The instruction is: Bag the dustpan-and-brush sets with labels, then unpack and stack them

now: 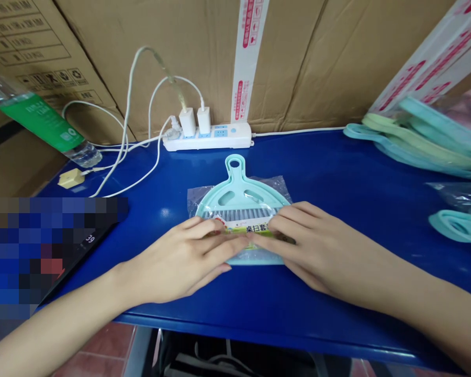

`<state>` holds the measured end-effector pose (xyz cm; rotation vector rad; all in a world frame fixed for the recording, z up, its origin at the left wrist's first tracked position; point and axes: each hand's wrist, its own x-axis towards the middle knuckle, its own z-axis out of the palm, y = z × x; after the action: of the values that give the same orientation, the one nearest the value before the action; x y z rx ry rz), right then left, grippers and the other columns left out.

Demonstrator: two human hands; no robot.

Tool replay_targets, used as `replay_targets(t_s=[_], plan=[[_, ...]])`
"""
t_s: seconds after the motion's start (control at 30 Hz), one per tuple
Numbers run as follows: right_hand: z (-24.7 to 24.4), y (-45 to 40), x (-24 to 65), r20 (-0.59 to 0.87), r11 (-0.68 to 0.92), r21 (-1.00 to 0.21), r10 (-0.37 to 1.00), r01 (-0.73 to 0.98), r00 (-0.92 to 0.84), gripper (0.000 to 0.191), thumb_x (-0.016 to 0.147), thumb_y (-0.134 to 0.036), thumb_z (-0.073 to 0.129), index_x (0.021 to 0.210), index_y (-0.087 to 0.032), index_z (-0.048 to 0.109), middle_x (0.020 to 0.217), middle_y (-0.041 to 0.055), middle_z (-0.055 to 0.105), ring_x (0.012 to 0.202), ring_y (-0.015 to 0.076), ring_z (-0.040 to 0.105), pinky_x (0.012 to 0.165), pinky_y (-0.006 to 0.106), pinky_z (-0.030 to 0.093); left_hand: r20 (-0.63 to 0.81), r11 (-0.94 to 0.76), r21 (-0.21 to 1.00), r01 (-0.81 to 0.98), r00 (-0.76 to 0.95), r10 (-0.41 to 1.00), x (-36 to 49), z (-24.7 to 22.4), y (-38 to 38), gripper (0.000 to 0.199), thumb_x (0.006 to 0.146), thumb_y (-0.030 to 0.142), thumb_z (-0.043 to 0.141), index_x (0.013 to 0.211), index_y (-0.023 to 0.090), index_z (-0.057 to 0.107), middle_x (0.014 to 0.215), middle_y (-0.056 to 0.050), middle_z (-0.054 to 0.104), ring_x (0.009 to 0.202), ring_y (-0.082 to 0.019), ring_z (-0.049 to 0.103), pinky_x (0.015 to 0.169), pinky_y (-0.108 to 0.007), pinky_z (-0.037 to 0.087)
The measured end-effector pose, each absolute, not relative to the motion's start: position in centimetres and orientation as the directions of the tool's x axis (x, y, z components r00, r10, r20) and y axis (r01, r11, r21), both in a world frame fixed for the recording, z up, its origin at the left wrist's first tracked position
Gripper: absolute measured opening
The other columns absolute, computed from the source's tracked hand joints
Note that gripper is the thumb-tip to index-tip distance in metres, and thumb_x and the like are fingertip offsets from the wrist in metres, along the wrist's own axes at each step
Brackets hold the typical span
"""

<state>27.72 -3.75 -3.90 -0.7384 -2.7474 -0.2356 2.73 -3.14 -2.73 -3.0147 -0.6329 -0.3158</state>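
The dustpan (239,189) lies flat in the middle of the table (337,183), handle pointing far. The brush (241,213) sits nested across it, and the label (259,229) lies over the brush, so those parts look done. The film (279,184) seems to cover the pan's body, but its far corners spread loose on both sides and the handle is bare; that part looks unfinished.

The left hand (180,256) and right hand (317,248) lie on the label from either side, fingertips meeting near its middle; whether they pinch or only press, I cannot tell.

The pan is pale mint green, rounded, with a looped handle and two slots; the bristles are grey, the label yellow-green and white with dark print, partly hidden by fingers.
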Motion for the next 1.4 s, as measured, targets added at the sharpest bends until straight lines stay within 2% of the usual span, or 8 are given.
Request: replay_targets(t_s=[0.23, 0.47, 0.6, 0.8, 0.97, 1.23, 1.4], plan=[[-3.9, -3.7, 27.8, 0.315, 0.839, 0.101, 0.483, 0.535, -0.817, 0.034, 0.077, -0.006, 0.060, 0.108, -0.018, 0.070, 0.083, 0.0039, 0.065, 0.077, 0.0206, 0.051, 0.070, 0.034, 0.037, 0.163, -0.909, 0.046, 0.415, 0.894, 0.416, 2.6, -2.3, -2.8, 0.032, 0.103, 0.020, 0.034, 0.128, 0.012, 0.051, 0.114, -0.006, 0.070, 0.100, -0.020, 0.056, 0.084, -0.033, 0.047], [-3.5, -3.6, 28.4, 0.323, 0.824, 0.062, 0.517, 0.563, -0.792, 0.026, 0.081, -0.008, 0.059, 0.095, -0.024, 0.074, 0.080, 0.0031, 0.065, 0.080, 0.0214, 0.052, 0.072, 0.035, 0.037, 0.151, -0.898, 0.069, 0.435, 0.885, 0.440, 2.2, -2.3, -2.4, 0.032, 0.104, 0.025, 0.030, 0.109, 0.015, 0.060, 0.090, -0.005, 0.071, 0.079, -0.020, 0.047, 0.071, -0.032, 0.042], [-3.1, -3.7, 28.6, 0.323, 0.813, 0.050, 0.537, 0.580, -0.779, 0.025, 0.081, -0.008, 0.057, 0.087, -0.025, 0.075, 0.075, 0.0032, 0.062, 0.076, 0.0207, 0.051, 0.071, 0.034, 0.037, 0.134, -0.891, 0.054, 0.451, 0.881, 0.454, 1.8, -1.8, -2.4, 0.036, 0.104, 0.025, 0.029, 0.108, 0.014, 0.062, 0.079, -0.004, 0.066, 0.075, -0.020, 0.046, 0.069, -0.031, 0.040], [-2.9, -3.7, 29.3, 0.312, 0.802, -0.022, 0.573, 0.597, -0.758, 0.030, 0.079, -0.007, 0.056, 0.087, -0.028, 0.076, 0.072, 0.0025, 0.059, 0.072, 0.0199, 0.049, 0.068, 0.033, 0.035, 0.110, -0.877, 0.052, 0.478, 0.870, 0.480, 1.3, -0.8, -2.1, 0.041, 0.105, 0.028, 0.025, 0.108, 0.015, 0.064, 0.077, -0.004, 0.061, 0.071, -0.018, 0.047, 0.062, -0.027, 0.040], [-2.8, -3.8, 29.7, 0.271, 0.779, -0.071, 0.616, 0.623, -0.740, 0.030, 0.081, -0.008, 0.054, 0.086, -0.029, 0.075, 0.070, 0.0019, 0.059, 0.072, 0.0212, 0.050, 0.067, 0.034, 0.035, 0.081, -0.869, 0.097, 0.486, 0.866, 0.494, 0.8, 0.1, -2.0, 0.043, 0.105, 0.029, 0.024, 0.108, 0.016, 0.065, 0.069, -0.001, 0.055, 0.066, -0.016, 0.048, 0.059, -0.024, 0.039], [-2.2, -3.9, 30.2, 0.222, 0.774, -0.068, 0.627, 0.630, -0.746, 0.041, 0.085, -0.007, 0.045, 0.094, -0.031, 0.077, 0.072, 0.0021, 0.062, 0.072, 0.0223, 0.056, 0.071, 0.038, 0.038, 0.020, -0.834, 0.115, 0.539, 0.839, 0.544, 0.1, 0.6, -1.7, 0.048, 0.105, 0.037, 0.021, 0.104, 0.020, 0.066, 0.069, -0.001, 0.057, 0.063, -0.016, 0.050, 0.059, -0.024, 0.040], [-2.3, -4.0, 30.8, 0.210, 0.760, -0.060, 0.644, 0.648, -0.736, 0.040, 0.084, -0.008, 0.044, 0.092, -0.029, 0.077, 0.069, 0.0011, 0.060, 0.067, 0.0199, 0.059, 0.072, 0.038, 0.040, -0.003, -0.812, 0.111, 0.573, 0.817, 0.577, 0.0, 0.7, -1.7, 0.053, 0.105, 0.042, 0.020, 0.105, 0.021, 0.068, 0.071, -0.001, 0.058, 0.063, -0.016, 0.052, 0.059, -0.025, 0.042]])
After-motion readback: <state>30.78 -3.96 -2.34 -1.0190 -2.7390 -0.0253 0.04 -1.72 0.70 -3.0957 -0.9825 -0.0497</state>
